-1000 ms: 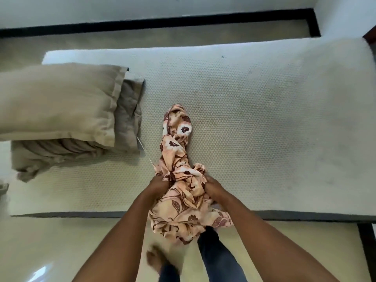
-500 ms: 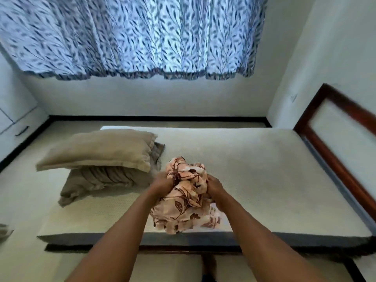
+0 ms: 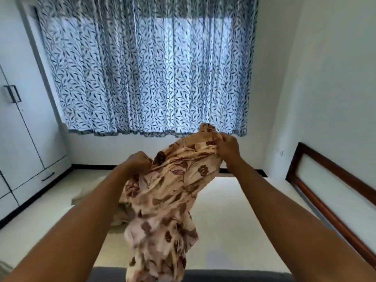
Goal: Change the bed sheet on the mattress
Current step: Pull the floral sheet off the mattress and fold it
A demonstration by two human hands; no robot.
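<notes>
Above the near edge of the mattress point(image 3: 234, 220):

- Left hand point(image 3: 136, 160): fingers curled tight round a bunch of the sheet point(image 3: 168, 190).
- Right hand point(image 3: 227, 147): higher and a little apart from the left, pinching an upper fold of the same cloth.
- Sheet: peach with a brown flower print, crumpled. It is raised between both hands, and the rest hangs in a twisted mass down to the near edge of the bed.
- Mattress: bare and white, under and beyond the cloth.
- Pillow point(image 3: 85, 197): beige, on the left of the mattress, mostly hidden by the left forearm.
- Curtain point(image 3: 146, 68): leaf print, on the far wall.
- Step in hand, as judged: shaking the sheet open.
- Method advised: find one hem, work the hands apart along it to the corners, grip firmly, then cast the cloth toward the far side, clear of the pillow.
- Risk: the twisted bulk may not fall open.
</notes>
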